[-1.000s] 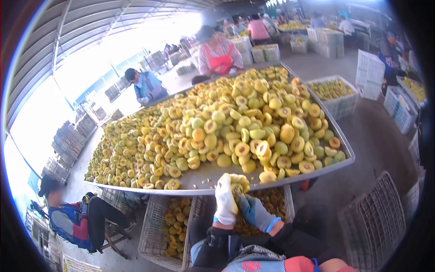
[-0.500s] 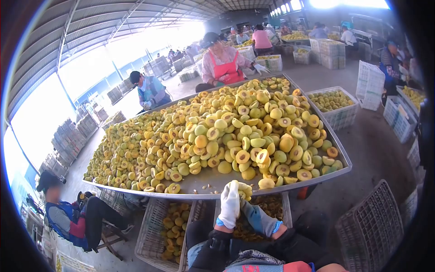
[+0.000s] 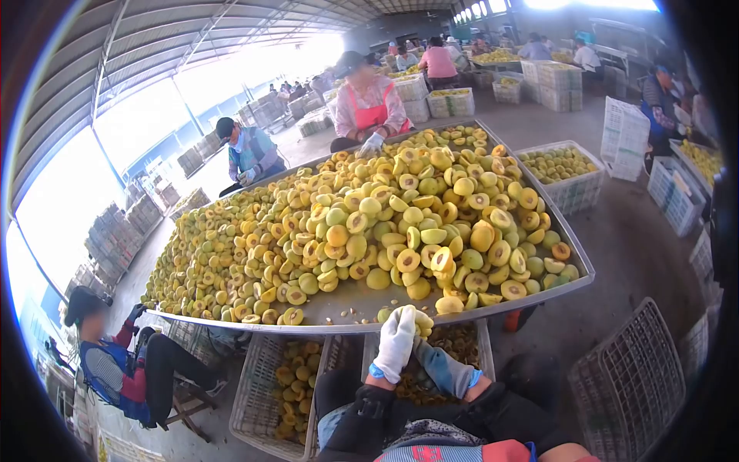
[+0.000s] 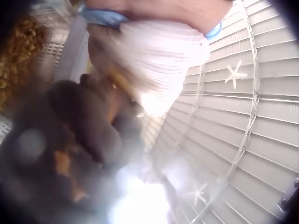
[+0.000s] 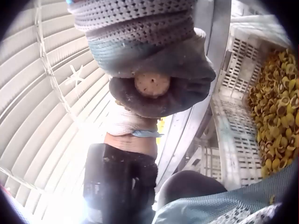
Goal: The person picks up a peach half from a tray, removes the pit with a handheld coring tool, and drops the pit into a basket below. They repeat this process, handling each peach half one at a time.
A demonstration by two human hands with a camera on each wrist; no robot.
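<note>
My left hand (image 3: 396,340), in a white knitted glove, is curled over the near edge of a metal tray table (image 3: 339,311). It grips a yellow peach (image 3: 423,323), mostly hidden by its fingers. Close against it on the right, my right hand (image 3: 446,369) wears a blue-grey glove. In the right wrist view its fingers wrap a tool whose round, pale handle end (image 5: 152,84) pokes out; the working end is hidden between the hands. A big heap of halved yellow peaches (image 3: 362,223) covers most of the tray, and a greenish one (image 3: 384,314) lies beside my left hand.
Below the tray stand a plastic crate (image 3: 250,385) holding peaches and another crate (image 3: 485,350) under my hands. An upright crate (image 3: 627,377) is at the right, a full crate (image 3: 570,196) beyond it. Other people sit around, one (image 3: 115,362) at left, one (image 3: 369,104) across the tray.
My hands stay together near the tray edge, with the left shifting slightly right. The greenish peach half beside it now shows. Across the tray, the person's gloved hand has come down to the heap.
</note>
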